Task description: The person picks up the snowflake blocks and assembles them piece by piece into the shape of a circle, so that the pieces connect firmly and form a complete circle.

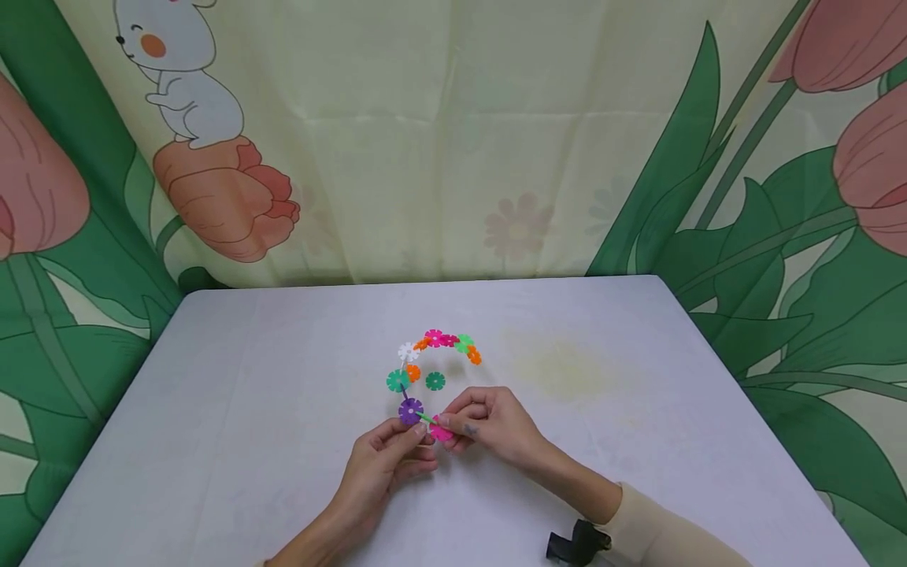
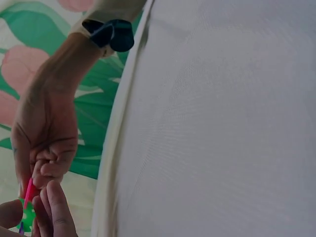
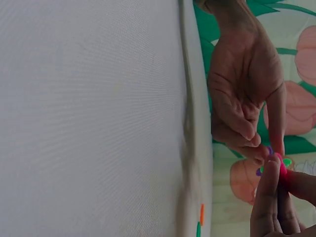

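Observation:
A curved chain of notched plastic flower discs reaches away from the hands in the head view. It includes a purple disc (image 1: 411, 410), a teal disc (image 1: 398, 381), a white disc (image 1: 407, 352) and other bright discs. My left hand (image 1: 379, 461) pinches a green disc (image 2: 27, 218) between thumb and fingers, at the chain's near end beside the purple disc. With thumb and fingertips, my right hand (image 1: 499, 425) grips a pink disc (image 3: 283, 174) right up against the green one. Fingers partly hide both discs and where they meet.
Inside the chain's curve, a loose teal disc (image 1: 435, 381) lies on the white-covered table (image 1: 248, 409); an orange disc (image 1: 413, 372) sits close beside the chain. A black wrist mount (image 1: 577, 543) is by the right sleeve. A printed curtain (image 1: 439, 157) hangs behind the table.

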Demonstrator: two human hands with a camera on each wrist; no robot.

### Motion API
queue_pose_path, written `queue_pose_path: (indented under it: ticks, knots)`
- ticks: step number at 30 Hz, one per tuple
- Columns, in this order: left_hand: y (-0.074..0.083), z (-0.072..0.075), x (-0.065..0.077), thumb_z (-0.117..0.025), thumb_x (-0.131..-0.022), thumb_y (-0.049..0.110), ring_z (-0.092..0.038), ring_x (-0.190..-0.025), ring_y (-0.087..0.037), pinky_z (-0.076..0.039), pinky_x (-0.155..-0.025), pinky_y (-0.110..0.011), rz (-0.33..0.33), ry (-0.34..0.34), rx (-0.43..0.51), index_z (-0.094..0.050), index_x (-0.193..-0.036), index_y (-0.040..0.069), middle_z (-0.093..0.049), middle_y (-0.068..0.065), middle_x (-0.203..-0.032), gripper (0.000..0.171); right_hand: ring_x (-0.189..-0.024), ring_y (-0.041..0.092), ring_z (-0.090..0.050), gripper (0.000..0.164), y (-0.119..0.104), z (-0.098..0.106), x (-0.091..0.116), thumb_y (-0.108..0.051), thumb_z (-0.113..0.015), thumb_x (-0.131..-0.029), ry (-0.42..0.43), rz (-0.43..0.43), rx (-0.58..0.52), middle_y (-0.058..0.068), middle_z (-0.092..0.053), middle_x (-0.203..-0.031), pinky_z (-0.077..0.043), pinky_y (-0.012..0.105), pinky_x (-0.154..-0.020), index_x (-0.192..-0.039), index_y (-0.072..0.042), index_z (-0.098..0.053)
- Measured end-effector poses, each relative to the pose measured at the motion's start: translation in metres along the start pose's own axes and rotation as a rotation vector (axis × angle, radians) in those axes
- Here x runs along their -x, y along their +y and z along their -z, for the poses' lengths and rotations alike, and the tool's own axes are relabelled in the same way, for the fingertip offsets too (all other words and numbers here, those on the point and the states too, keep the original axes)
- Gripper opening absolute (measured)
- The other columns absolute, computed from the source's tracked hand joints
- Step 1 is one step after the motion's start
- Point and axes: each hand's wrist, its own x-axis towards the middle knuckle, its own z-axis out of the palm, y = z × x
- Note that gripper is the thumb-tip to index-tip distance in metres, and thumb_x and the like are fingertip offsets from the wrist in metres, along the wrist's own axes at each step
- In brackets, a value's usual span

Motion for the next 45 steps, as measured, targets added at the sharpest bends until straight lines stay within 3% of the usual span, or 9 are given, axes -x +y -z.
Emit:
queue_pose_path:
  ticks: [5, 12, 16, 23, 27, 33, 36, 40, 45]
  knots:
    - [0.001, -0.004, 0.001, -0.076, -0.099, 0.021, -0.077, -0.092, -0.016, -0.068, -0.089, -0.035, -0.003, -0.037, -0.002, -0.065, -0.126, -0.004, -0.081, -0.003, -0.098, 0.038, -0.069, 0.013, -0.073, 0.023, -0.002, -0.007, -0.004, -0.019, -0.081, -0.095, 0.059, 0.022, 0.001, 0.013, -0.082, -0.091, -0.065, 0.024, -0.071, -0.105, 0.001, -0.078]
    - [0.004, -0.005, 0.002, -0.078, -0.098, 0.019, -0.077, -0.090, -0.016, -0.068, -0.088, -0.035, -0.026, 0.010, -0.007, -0.072, -0.123, -0.006, -0.080, -0.003, -0.097, 0.036, -0.071, 0.014, -0.065, 0.020, 0.002, -0.016, -0.007, -0.019, -0.081, -0.095, 0.089, 0.046, 0.005, 0.009, -0.081, -0.092, -0.058, 0.020, -0.066, -0.106, -0.003, -0.080]
    - [0.007, -0.003, 0.003, -0.077, -0.098, 0.016, -0.078, -0.088, -0.018, -0.069, -0.086, -0.034, -0.055, 0.051, -0.031, -0.072, -0.122, -0.007, -0.079, -0.007, -0.096, 0.034, -0.075, 0.014, -0.065, 0.021, 0.007, -0.016, -0.012, -0.025, -0.074, -0.101, 0.074, 0.095, 0.080, 0.013, -0.078, -0.090, -0.058, 0.022, -0.067, -0.104, -0.005, -0.080]
    - [0.012, -0.001, 0.003, -0.076, -0.099, 0.017, -0.077, -0.086, -0.018, -0.069, -0.085, -0.033, -0.078, 0.082, -0.037, -0.070, -0.120, -0.006, -0.080, -0.010, -0.100, 0.032, -0.070, 0.010, -0.064, 0.016, 0.019, -0.003, -0.040, -0.021, -0.072, -0.101, 0.152, 0.141, 0.453, 0.002, -0.074, -0.082, -0.054, 0.020, -0.063, -0.110, -0.009, -0.078]
    - [0.012, 0.001, 0.003, -0.076, -0.099, 0.017, -0.076, -0.086, -0.018, -0.069, -0.086, -0.035, -0.077, 0.086, -0.040, -0.070, -0.120, -0.005, -0.079, -0.008, -0.100, 0.031, -0.068, 0.009, -0.056, 0.033, 0.019, 0.004, -0.060, -0.021, -0.079, -0.095, 0.201, 0.164, 0.692, -0.003, -0.066, -0.078, -0.048, 0.019, -0.062, -0.125, -0.007, -0.075]
    - [0.011, 0.001, 0.003, -0.076, -0.098, 0.017, -0.075, -0.086, -0.018, -0.069, -0.086, -0.036, -0.072, 0.082, -0.035, -0.070, -0.119, -0.005, -0.079, -0.008, -0.099, 0.031, -0.081, 0.014, -0.051, 0.040, 0.016, 0.003, -0.075, -0.031, -0.082, -0.094, 0.192, 0.113, 0.844, 0.001, -0.060, -0.085, -0.042, 0.023, -0.064, -0.129, -0.013, -0.076]
    - [0.010, 0.000, 0.002, -0.076, -0.098, 0.017, -0.075, -0.085, -0.017, -0.069, -0.085, -0.036, -0.074, 0.078, -0.038, -0.070, -0.119, -0.005, -0.079, -0.008, -0.099, 0.030, -0.084, 0.016, -0.053, 0.033, 0.016, 0.004, -0.074, -0.028, -0.084, -0.092, 0.210, 0.102, 0.821, 0.004, -0.062, -0.092, -0.045, 0.025, -0.068, -0.121, -0.012, -0.078]
    - [0.009, -0.001, 0.002, -0.075, -0.099, 0.015, -0.075, -0.085, -0.018, -0.069, -0.085, -0.036, -0.074, 0.085, -0.040, -0.071, -0.118, -0.005, -0.079, -0.008, -0.098, 0.028, -0.082, 0.015, -0.059, 0.022, 0.016, 0.010, -0.070, -0.023, -0.087, -0.089, 0.238, 0.084, 0.669, 0.004, -0.069, -0.091, -0.051, 0.024, -0.071, -0.105, -0.010, -0.077]
    - [0.010, -0.002, 0.002, -0.077, -0.098, 0.018, -0.077, -0.084, -0.020, -0.069, -0.084, -0.036, -0.055, 0.096, -0.059, -0.072, -0.117, -0.004, -0.079, -0.008, -0.097, 0.030, -0.069, 0.014, -0.072, 0.019, 0.020, 0.021, -0.057, -0.012, -0.085, -0.090, 0.163, -0.013, 0.314, 0.007, -0.075, -0.084, -0.066, 0.027, -0.070, -0.103, -0.002, -0.073]
